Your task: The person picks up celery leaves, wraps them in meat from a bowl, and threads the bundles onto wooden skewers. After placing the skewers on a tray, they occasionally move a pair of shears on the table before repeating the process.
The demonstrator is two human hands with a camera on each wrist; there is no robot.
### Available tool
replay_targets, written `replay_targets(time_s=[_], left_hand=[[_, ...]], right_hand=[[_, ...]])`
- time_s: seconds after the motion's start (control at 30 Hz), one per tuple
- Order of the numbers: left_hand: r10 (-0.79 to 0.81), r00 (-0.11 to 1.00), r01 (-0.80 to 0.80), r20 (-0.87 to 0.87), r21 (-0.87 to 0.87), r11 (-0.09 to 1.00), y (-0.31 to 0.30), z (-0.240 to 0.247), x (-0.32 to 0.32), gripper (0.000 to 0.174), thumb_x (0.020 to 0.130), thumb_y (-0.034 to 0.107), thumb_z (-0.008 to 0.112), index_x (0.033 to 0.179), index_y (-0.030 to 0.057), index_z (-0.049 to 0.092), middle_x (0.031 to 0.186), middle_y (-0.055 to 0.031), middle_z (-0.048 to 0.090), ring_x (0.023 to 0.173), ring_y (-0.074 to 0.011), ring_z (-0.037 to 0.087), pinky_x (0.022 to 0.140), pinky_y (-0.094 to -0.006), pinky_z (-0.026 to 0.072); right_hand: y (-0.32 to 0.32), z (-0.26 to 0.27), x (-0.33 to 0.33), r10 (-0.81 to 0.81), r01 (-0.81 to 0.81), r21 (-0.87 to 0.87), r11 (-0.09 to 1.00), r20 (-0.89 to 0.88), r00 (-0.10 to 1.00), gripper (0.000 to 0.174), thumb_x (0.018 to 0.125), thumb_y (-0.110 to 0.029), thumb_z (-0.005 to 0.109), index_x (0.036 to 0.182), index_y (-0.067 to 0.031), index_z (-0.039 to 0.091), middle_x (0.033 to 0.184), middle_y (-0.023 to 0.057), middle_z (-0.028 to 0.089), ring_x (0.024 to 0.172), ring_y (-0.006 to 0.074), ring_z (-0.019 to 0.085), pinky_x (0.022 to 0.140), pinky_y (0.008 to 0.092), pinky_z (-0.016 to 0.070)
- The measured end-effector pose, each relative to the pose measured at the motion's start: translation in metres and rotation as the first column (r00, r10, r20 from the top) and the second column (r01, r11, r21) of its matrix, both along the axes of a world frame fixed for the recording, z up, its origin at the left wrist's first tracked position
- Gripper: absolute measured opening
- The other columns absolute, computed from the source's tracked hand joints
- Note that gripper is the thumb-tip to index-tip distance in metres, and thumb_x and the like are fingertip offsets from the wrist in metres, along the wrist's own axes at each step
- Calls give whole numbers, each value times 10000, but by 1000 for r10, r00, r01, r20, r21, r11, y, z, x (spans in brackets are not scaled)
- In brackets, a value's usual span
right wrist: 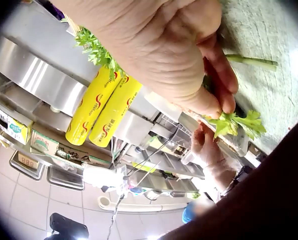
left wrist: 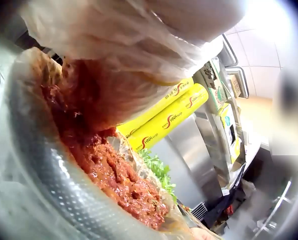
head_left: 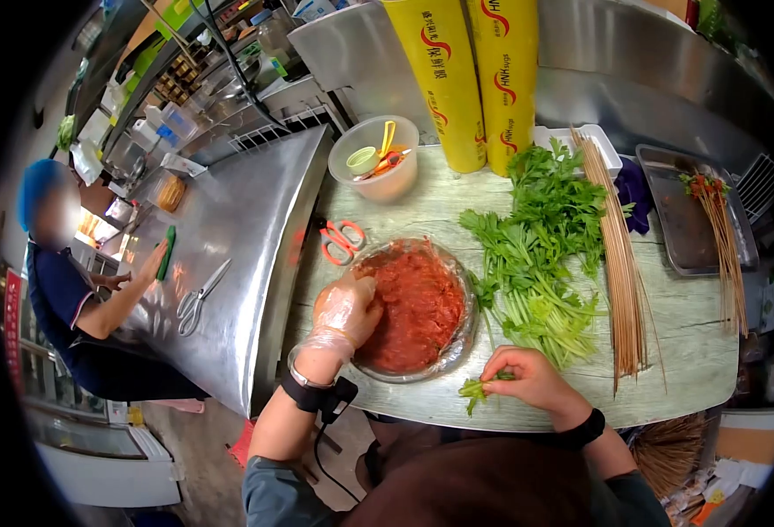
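My left hand [head_left: 345, 309], in a clear plastic glove, is at the left side of a round bowl [head_left: 392, 378] lined with clear plastic. Its curled fingers grip into the red, wet raw meat [head_left: 417, 307] there; the left wrist view shows meat [left wrist: 121, 175] up against the glove, with the fingertips hidden. Bare, my right hand [head_left: 532, 379] pinches a small leafy celery sprig [head_left: 473, 393] between thumb and fingers over the table's front edge. In the right wrist view the sprig's leaves [right wrist: 244, 123] stick out past the fingertips. A heap of leafy celery [head_left: 549, 255] lies right of the bowl.
Orange-handled scissors [head_left: 343, 241] and a plastic tub [head_left: 374, 189] sit behind the bowl. Two yellow film rolls [head_left: 444, 88] stand at the back. Rightward lie bamboo skewers [head_left: 624, 290] and a metal tray [head_left: 681, 237] with loaded skewers. A person [head_left: 71, 281] works at the steel counter [head_left: 255, 228].
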State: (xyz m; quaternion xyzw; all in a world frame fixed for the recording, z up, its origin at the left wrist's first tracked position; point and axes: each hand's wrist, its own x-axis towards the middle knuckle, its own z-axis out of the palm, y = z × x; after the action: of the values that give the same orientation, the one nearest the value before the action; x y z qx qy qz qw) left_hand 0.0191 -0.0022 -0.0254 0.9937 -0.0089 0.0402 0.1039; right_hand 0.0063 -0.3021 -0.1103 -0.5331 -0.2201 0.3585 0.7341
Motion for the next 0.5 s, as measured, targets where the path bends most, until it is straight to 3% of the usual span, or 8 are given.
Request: replay_targets(time_s=[0.07, 0.17, 0.27, 0.37, 0.47, 0.5], left_hand=[[3, 999, -4, -45, -18, 1000, 6, 0, -2, 136, 720, 79, 642, 853, 53, 626, 879, -170, 589, 813, -367, 584, 692, -428, 474], [-140, 966, 190, 218, -232, 954, 0, -6, 1, 229, 713, 35, 627, 920, 128, 660, 875, -126, 586, 833, -354, 593, 709, -432, 488], [-214, 977, 215, 21, -117, 970, -1, 1, -1, 358, 710, -4, 628, 1006, 191, 680, 951, -112, 599, 844, -341, 594, 718, -416, 492], [-242, 970, 235, -36, -131, 963, 3, 3, 1, 317, 724, 25, 650, 1009, 159, 677, 964, -111, 625, 861, -331, 592, 734, -409, 490], [-355, 896, 429, 265, -321, 844, 17, -18, 8, 192, 801, 67, 649, 989, 99, 675, 818, -90, 648, 690, -243, 605, 593, -354, 484], [-162, 982, 190, 101, -585, 789, 12, -9, 5, 139, 830, 79, 633, 963, 65, 671, 752, -71, 624, 631, -206, 582, 551, -322, 465]], right_hand=[[0, 0, 0, 5, -5, -11, 1000, 5, 1000, 115, 806, 89, 626, 895, 18, 608, 944, 80, 571, 875, 152, 591, 784, 267, 501], [0, 1, -1, -2, 2, -5, 1000, -1, 1000, 108, 809, 73, 633, 899, 16, 612, 939, 71, 572, 867, 140, 588, 782, 257, 492], [0, 2, -1, -7, 7, 7, 1000, -7, 1000, 103, 813, 44, 647, 905, 11, 618, 933, 56, 576, 862, 122, 583, 781, 246, 477], [0, 2, -1, -8, 8, 9, 1000, 2, 1000, 105, 812, 57, 641, 902, 10, 616, 935, 60, 573, 863, 127, 584, 784, 252, 481], [0, 3, -1, -5, 5, -6, 1000, 5, 1000, 113, 807, 80, 633, 892, 10, 615, 937, 70, 569, 869, 141, 588, 792, 265, 489], [0, 2, -1, -7, 7, -4, 1000, 2, 1000, 113, 806, 81, 633, 892, 9, 615, 936, 70, 569, 869, 141, 588, 792, 265, 488]])
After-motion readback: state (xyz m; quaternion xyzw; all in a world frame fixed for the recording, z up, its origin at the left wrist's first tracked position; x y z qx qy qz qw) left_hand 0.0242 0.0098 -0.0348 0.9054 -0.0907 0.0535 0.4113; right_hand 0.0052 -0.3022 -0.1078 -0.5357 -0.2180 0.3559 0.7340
